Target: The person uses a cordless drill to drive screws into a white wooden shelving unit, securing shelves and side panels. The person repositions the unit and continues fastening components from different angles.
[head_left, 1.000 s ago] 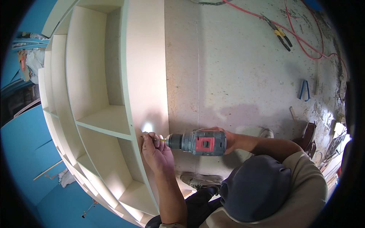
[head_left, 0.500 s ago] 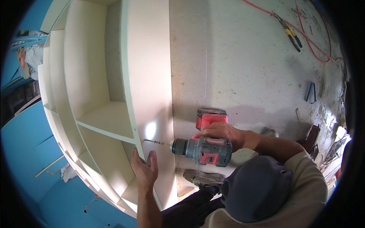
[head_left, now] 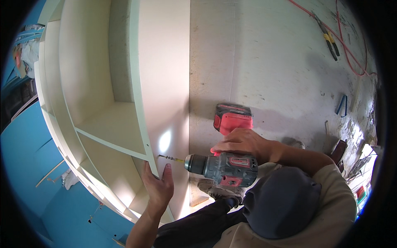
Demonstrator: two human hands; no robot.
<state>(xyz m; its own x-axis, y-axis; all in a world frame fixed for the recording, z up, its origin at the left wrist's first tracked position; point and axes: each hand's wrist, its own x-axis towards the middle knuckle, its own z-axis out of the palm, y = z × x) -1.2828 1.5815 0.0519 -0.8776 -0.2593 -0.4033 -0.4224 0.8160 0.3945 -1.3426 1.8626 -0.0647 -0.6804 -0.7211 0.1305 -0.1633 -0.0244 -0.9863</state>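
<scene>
My right hand (head_left: pixel 242 142) is wrapped around the handle of a red and black cordless drill (head_left: pixel 231 167), which lies sideways with its chuck to the left. A long thin drill bit (head_left: pixel 171 158) runs from the chuck to the outer face of a white cabinet side panel (head_left: pixel 165 87); its tip meets the panel near the front edge. How deep the tip sits cannot be told. Lower down, my left hand (head_left: pixel 159 184) grips that panel's edge, thumb on the outer face and fingers partly hidden inside. A bright light spot falls on the panel above the bit.
White shelf compartments (head_left: pixel 89 62) stretch away on the left, beside blue surfaces (head_left: pixel 25 149). On the pale floor (head_left: pixel 264 62) at the right lie pliers with yellow and black handles (head_left: pixel 328 39), a red hose (head_left: pixel 343 49) and a blue strip (head_left: pixel 342 105). My shoe (head_left: pixel 215 190) stands near the panel's base.
The view has shifted slightly. My left forearm has swung a little to the left, and the drill's rear has tipped slightly down in the picture. Both hands keep their holds.
</scene>
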